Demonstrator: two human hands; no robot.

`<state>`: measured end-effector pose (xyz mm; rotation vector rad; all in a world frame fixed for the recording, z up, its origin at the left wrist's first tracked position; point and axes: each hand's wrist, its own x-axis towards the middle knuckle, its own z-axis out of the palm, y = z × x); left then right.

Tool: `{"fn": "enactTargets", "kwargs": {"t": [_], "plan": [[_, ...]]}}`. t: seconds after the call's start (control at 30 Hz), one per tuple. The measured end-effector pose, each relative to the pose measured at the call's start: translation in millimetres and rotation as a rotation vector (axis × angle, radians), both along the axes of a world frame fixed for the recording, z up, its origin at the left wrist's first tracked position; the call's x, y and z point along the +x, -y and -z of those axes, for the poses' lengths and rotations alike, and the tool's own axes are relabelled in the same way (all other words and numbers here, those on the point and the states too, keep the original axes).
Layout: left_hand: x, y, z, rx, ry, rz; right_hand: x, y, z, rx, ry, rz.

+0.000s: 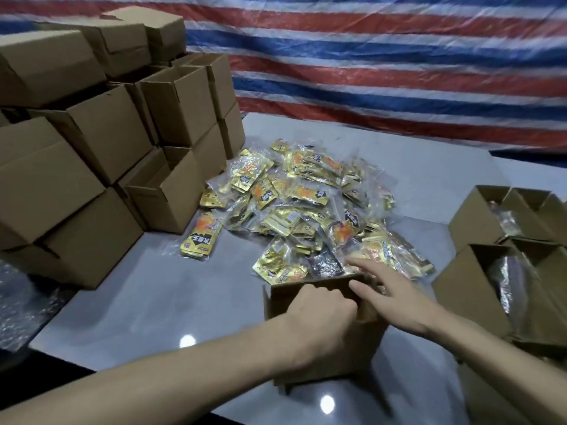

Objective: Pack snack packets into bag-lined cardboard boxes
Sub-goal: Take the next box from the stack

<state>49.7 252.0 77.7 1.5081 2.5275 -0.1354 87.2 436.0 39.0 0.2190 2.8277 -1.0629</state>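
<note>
- Left grip (pixel 320 314) was curled over the cardboard box (pixel 282 302) rim, holding it at the bench (pixel 138 286) front.
- Right grip (pixel 395 297) was straight-fingered and empty, reaching past the box over the snack packets (pixel 306 204) pile.
- Empty boxes (pixel 92 133) were stacked left.

The gold snack packets (pixel 306 210) heaped on the tabletop bear bold white Chinese characters on a black band. On the lone packet (pixel 201 237) left of the heap they stand upside down. Only 王 reads clearly; the small print is blurred.
</note>
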Motion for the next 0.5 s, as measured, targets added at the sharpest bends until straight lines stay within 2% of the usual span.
{"fn": "enactTargets", "kwargs": {"t": [0.17, 0.27, 0.33, 0.43, 0.5], "plan": [[14.7, -13.7, 18.8, -0.016, -0.017, 0.175, 28.1, -10.2, 10.6, 0.064, 0.079, 0.076], [8.9, -18.2, 32.9, -0.006, 0.046, 0.195, 37.7, -6.9, 17.2, 0.070, 0.116, 0.101], [2.2, -19.6, 43.1, -0.020, 0.160, 0.158, 39.8, -2.2, 20.4, 0.053, 0.102, 0.164], [-9.8, -18.1, 59.2, -0.061, 0.482, -0.008, 38.6, 4.9, 26.7, 0.076, 0.061, 0.240], [-13.4, -17.7, 66.1, -0.016, 0.569, -0.060, 38.5, 7.6, 28.8, 0.085, 0.044, 0.282]]}}
